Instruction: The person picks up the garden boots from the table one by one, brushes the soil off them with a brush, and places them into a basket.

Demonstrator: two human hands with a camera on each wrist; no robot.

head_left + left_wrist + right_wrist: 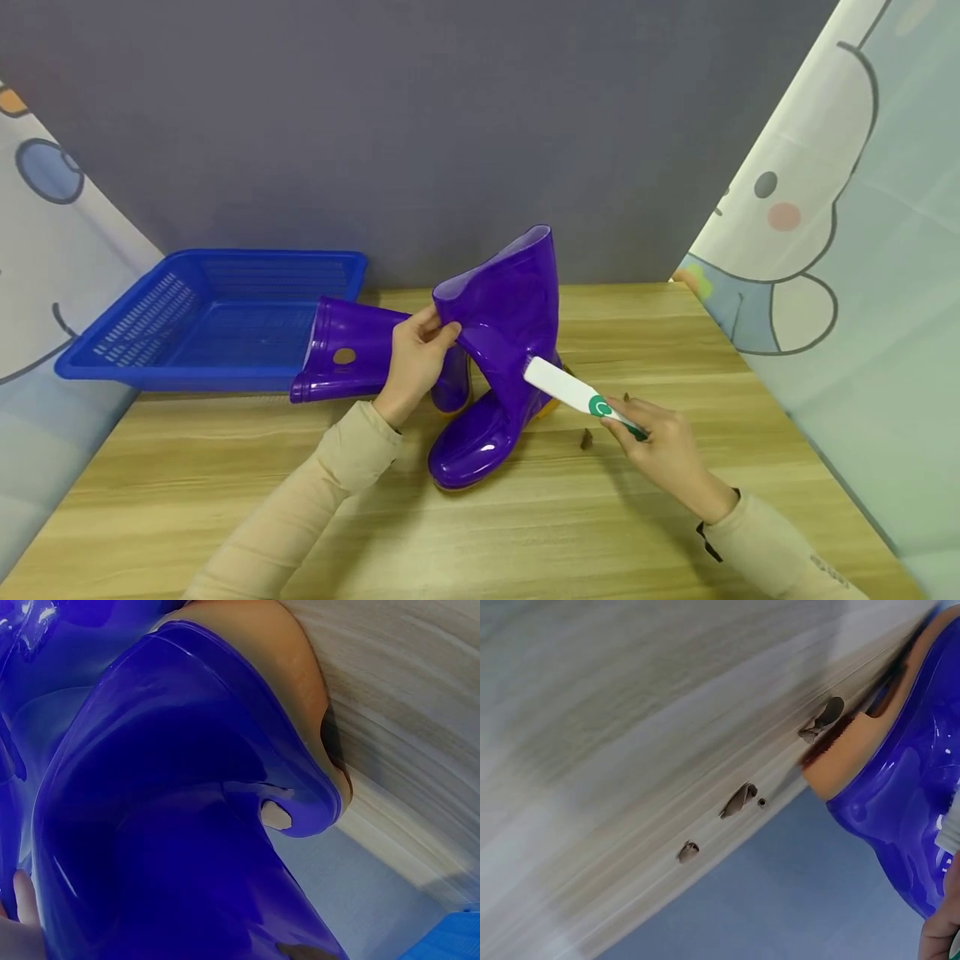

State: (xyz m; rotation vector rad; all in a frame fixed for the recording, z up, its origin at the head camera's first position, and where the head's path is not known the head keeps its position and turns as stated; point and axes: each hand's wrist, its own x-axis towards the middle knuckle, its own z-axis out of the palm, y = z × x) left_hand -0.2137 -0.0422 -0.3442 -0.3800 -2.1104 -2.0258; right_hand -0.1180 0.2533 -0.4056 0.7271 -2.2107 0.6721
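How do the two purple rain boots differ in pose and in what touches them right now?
The upright boot stands on its sole on the wooden table; the lying boot rests on its side, opening toward the blue basket. The left hand grips the upright boot's top rim; no hand holds the lying boot. The white brush, held by the right hand, meets the upright boot's heel. Both are glossy purple.
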